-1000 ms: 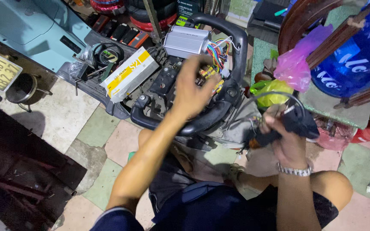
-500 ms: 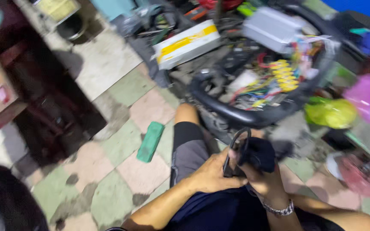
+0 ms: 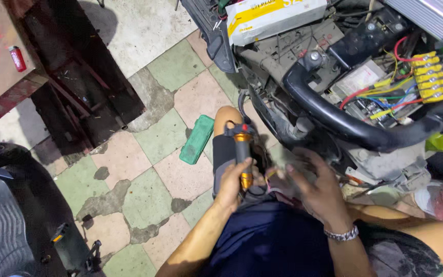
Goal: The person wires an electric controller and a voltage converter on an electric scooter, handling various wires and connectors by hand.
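My left hand (image 3: pixel 233 182) grips a black throttle handle with an orange ring and a small red button (image 3: pixel 242 150), held upright over my knee. My right hand (image 3: pixel 318 189), with a metal bracelet on the wrist, hovers beside it with spread fingers over thin wires near my lap. Just beyond stands an opened electric scooter frame (image 3: pixel 344 120) with a black tube, bundles of coloured wires and yellow connectors (image 3: pixel 429 77).
A green flat case (image 3: pixel 197 139) lies on the chequered tile floor by my knee. A white and yellow box (image 3: pixel 273 18) rests on the scooter. A dark floor pit (image 3: pixel 78 87) opens at left; a black scooter body (image 3: pixel 11 215) sits at lower left.
The view swung down and left. The throttle handle now stands upright in my left hand, and my right hand has let go and spread open beside it.
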